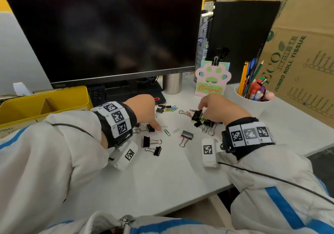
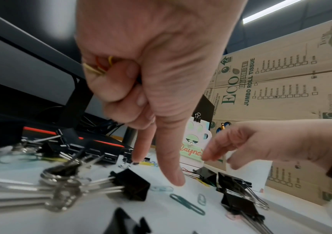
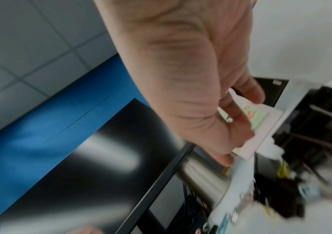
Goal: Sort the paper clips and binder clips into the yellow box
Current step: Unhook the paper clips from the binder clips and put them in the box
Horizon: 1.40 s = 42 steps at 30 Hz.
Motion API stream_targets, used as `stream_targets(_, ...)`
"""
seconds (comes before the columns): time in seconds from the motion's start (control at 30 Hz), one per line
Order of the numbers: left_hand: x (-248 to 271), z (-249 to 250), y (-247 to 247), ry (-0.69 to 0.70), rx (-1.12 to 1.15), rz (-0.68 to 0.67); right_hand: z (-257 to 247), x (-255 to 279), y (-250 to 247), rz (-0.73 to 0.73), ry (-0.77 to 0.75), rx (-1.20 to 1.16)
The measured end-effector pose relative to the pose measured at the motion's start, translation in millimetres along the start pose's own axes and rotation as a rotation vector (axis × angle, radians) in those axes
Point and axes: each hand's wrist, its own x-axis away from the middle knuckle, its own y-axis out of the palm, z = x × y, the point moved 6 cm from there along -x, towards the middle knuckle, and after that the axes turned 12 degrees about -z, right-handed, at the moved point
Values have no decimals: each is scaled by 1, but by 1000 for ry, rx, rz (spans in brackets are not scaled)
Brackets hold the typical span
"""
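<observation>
Your left hand [image 2: 153,66] curls its back fingers round a few paper clips [image 2: 99,64], index & thumb pointing down at a blue clip [image 1: 163,127] on the table [image 1: 171,170]. Right hand [image 1: 219,108] hovers over binder clips [image 1: 197,115], fingers loose, gripping nothing. Yellow box [image 1: 75,96] sits far left w/ more clips scattered mid-table.

The head view looks forward and down from above the table [image 1: 171,170], taking in both hands, the monitor [image 1: 108,31] and the scattered clips. The left wrist view sits low, just above the table, facing along the fingers toward the cardboard box [image 2: 281,95]; it shares the paw-shaped card [image 2: 195,142] with the head view. The right wrist view is tilted upward, blurred, close against the palm, catching the monitor and ceiling.
</observation>
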Motion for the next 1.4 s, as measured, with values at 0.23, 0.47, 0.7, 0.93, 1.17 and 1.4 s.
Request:
stream_targets(0.23,-5,26,15,115,5,-29,-10,-10,19,-9,-54,-100)
stream_targets(0.47,-7,34,19,151,41,-15,-9,-12,12,23,-28,-141)
stream_targets(0.7,-4,33,30,124,60,-99,-3,-13,13,23,7,-148)
stream_targets(0.93,4,15,34,-38,1135,-224,-46,0,25,-72,-327,-201)
stream_targets(1.17,6,6,39,-38,1370,-223,-67,0,45,-180,-350,-108)
stream_targets(1.4,9,23,19,70,405,24,-68,0,49,-163,-270,-9)
